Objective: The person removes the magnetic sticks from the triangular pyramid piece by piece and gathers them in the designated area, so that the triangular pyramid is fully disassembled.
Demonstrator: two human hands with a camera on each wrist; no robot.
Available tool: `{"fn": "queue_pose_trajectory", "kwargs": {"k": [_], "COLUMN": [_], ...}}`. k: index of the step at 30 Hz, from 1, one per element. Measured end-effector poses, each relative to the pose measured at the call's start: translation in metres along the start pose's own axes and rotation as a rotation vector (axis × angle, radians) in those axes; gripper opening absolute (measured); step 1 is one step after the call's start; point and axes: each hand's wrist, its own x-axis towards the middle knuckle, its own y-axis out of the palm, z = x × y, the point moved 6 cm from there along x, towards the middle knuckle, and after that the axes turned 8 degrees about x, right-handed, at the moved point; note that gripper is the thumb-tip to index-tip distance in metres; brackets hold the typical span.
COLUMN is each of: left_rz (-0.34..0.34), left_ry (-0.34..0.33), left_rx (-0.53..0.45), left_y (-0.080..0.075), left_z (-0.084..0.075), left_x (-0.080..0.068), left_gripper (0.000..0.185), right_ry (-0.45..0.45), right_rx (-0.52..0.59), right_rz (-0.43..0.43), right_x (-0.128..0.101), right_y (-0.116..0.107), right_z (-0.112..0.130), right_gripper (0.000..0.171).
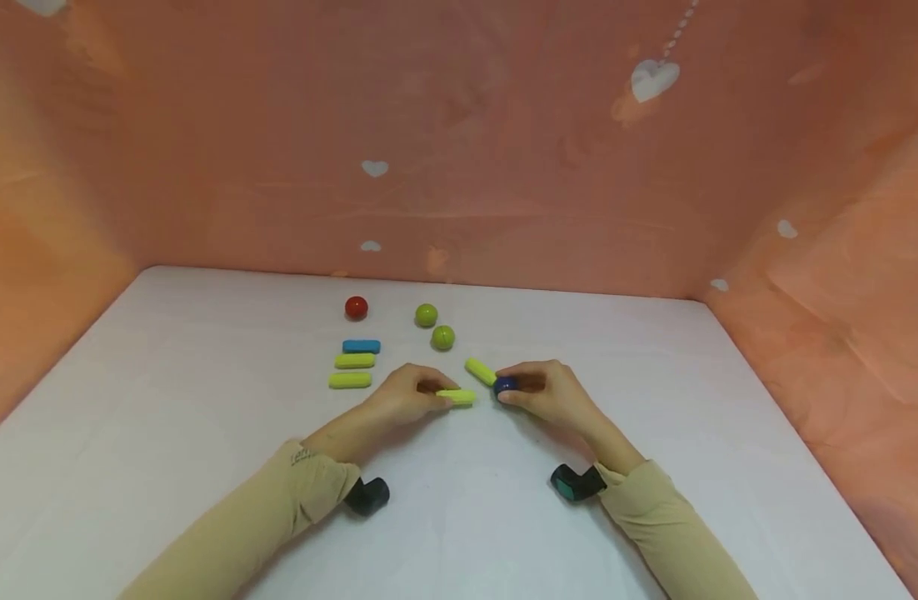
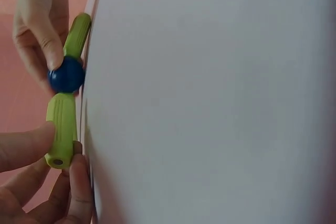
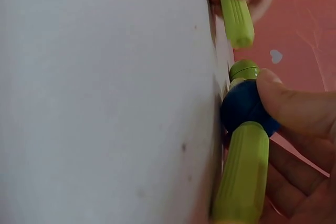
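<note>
A: What do the hands have hold of?

B: The left hand (image 1: 410, 394) pinches a lime stick (image 1: 462, 397), thumb and fingers closed to its thickness, one end poking out rightward. The right hand (image 1: 549, 392) has its thumb and fingers closed around a dark blue ball (image 1: 506, 386).

A: Where do those pieces sit?

B: Around the middle of the white table (image 1: 459, 517). The ball is just right of the held stick, a small gap between them. An angled stick (image 1: 480, 372), also lime, touches the ball and points away to the far left. Whether the ball rests on the cloth is hard to tell.

A: How should they handle?

B: Probably as light, stiff plastic, hardly fragile. The glossy ball looks the slippery one, apt to roll, so gripping across its widest part seems soundest. The stick's lengthwise grooves should give some purchase; holding it near the rear leaves the other end free. A dark disc (image 2: 59, 162) in its end may be a magnet, which could tug at neighbours.

A: And nearby?

B: Beyond the left hand, a blue stick (image 1: 361, 346), two spare sticks (image 1: 355, 361), a red ball (image 1: 356, 307) and two green balls (image 1: 426, 315).
</note>
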Motion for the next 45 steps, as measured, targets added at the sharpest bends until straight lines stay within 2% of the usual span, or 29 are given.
{"fn": "queue_pose_trajectory", "kwargs": {"k": [11, 16, 22, 27, 33, 40, 45], "left_rz": [0.018, 0.009, 0.016, -0.012, -0.06, -0.073, -0.078], "left_ry": [0.069, 0.062, 0.086, 0.109, 0.078, -0.008, -0.021], "left_rx": [-0.066, -0.076, -0.059, -0.021, 0.029, -0.001, 0.001], "left_y": [-0.028, -0.041, -0.056, -0.07, -0.082, -0.086, -0.087], "left_z": [0.02, 0.03, 0.042, 0.051, 0.061, 0.07, 0.073], "left_x": [-0.022, -0.03, -0.038, -0.047, -0.052, -0.052, -0.051], "left_gripper": [0.025, 0.027, 0.029, 0.031, 0.033, 0.035, 0.035], "right_ry": [0.038, 0.047, 0.044, 0.027, 0.005, 0.012, 0.026], "right_rx": [0.009, 0.01, 0.022, 0.032, 0.044, 0.039, 0.044], "right_rz": [0.0, 0.008, 0.018, 0.036, 0.055, 0.056, 0.061], "right_x": [-0.001, 0.001, 0.001, 0.0, -0.002, -0.002, -0.002], "right_y": [-0.004, -0.003, -0.003, -0.002, -0.003, -0.003, -0.003], "right_z": [-0.002, -0.003, -0.002, -0.002, -0.003, -0.002, 0.0], "right_gripper": [0.031, 0.031, 0.032, 0.032, 0.032, 0.032, 0.033]}}
